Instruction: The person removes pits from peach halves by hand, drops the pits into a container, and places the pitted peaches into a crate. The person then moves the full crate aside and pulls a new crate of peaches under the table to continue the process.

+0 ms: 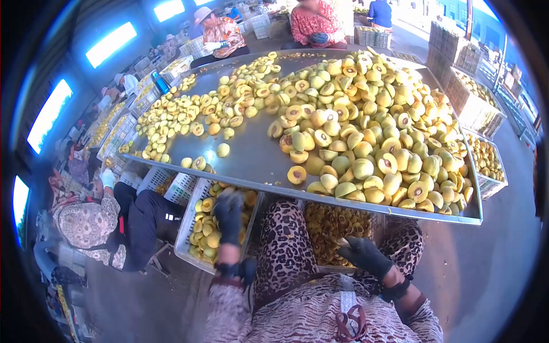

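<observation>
My left hand (230, 217), in a dark glove, is over a white plastic basket (182, 237) of yellow peach halves (207, 233) on my left; motion smears its fingers. My right hand (367, 256), gloved too, is closed near my right knee, beside a crate of brown pits and scraps (331, 226) between my legs. Something small and pale shows at its fingertips, too small to make out. In front of me, a metal table (251, 163) carries a large heap of halved peaches (372, 131), many cut side up with the stone area showing.
The table's raised metal rim (343, 201) runs just above my knees. A seated person (91, 223) is at my left beside more white baskets (157, 178). Two people sit across the table. Stacked crates (472, 106) stand at the right, and a blue bottle (160, 83) at the far left.
</observation>
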### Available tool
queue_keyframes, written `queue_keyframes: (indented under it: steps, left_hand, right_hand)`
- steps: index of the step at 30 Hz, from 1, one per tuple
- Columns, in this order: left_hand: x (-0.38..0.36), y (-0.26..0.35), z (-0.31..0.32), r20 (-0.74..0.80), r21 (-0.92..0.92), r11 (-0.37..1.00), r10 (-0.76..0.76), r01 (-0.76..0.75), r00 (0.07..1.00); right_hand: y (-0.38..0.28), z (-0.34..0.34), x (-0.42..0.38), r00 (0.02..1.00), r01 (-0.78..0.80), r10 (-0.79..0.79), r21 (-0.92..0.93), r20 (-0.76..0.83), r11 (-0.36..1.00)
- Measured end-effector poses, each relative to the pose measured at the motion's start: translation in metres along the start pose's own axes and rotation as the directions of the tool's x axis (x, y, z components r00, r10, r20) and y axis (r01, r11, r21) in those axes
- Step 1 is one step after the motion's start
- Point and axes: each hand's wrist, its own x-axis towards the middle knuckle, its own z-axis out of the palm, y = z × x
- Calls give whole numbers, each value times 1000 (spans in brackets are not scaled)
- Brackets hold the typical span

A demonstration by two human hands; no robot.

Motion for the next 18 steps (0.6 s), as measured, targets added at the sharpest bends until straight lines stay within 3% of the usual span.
queue_keyframes:
  steps: [1, 2, 3, 4, 5, 6, 7, 8, 10, 11, 12, 13, 14, 15, 16, 18]
  left_hand:
    - [15, 29, 29, 104, 85, 996, 17, -26, 994]
    - [29, 34, 61, 209, 41, 992, 112, -123, 972]
    - [39, 30, 93, 256, 85, 989, 93, -119, 962]
    - [47, 30, 121, 301, 127, 985, 75, -118, 951]
    - [52, 49, 138, 399, 370, 922, -42, -119, 916]
    - [56, 53, 152, 483, 469, 874, -135, -126, 865]
    - [58, 57, 163, 550, 561, 815, -235, -146, 802]
    - [65, 47, 169, 557, 550, 822, -225, -151, 800]
    - [75, 14, 171, 801, 305, 947, -313, 102, 510]
    - [71, 33, 162, 804, 310, 946, -313, 93, 505]
    - [63, 69, 142, 758, 9, 903, -287, 431, 586]
    - [51, 93, 126, 693, -315, 682, -310, 660, 651]
    - [35, 100, 120, 697, -293, 685, -325, 667, 639]
    - [18, 107, 118, 642, -501, 657, -154, 563, 751]
    - [6, 110, 118, 541, -688, 582, 12, 434, 841]
    - [-6, 97, 123, 582, -603, 641, -54, 475, 812]
  right_hand:
    - [-6, 2, 2, 1000, -3, 3, -6, 3, 1000]
    - [-16, 2, 5, 996, -80, 71, 229, 46, 970]
    - [-23, -2, 6, 987, -160, 129, 446, 100, 881]
    - [-27, -6, 3, 987, -159, 132, 433, 93, 887]
    - [-30, -9, -1, 981, -195, 167, 439, 103, 877]
    - [-31, -12, -5, 973, -232, 204, 447, 111, 864]
    - [-27, -13, -9, 972, -233, 211, 438, 100, 868]
    - [-21, -12, -13, 956, -288, 277, 492, 99, 821]
    - [-20, -13, -17, 933, -341, 346, 555, 100, 758]
    - [-26, -14, -10, 945, -290, 323, 597, 54, 748]
    - [-32, -14, 0, 955, -233, 298, 637, 6, 735]
    - [-39, -13, 12, 954, -232, 300, 652, 7, 722]
    - [-47, -10, 24, 974, -132, 213, 570, -78, 811]
    - [-53, -9, 35, 981, -31, 115, 469, -153, 883]
    - [-58, -7, 44, 977, -23, 120, 475, -174, 879]
    - [-62, -2, 49, 972, -22, 134, 489, -194, 872]
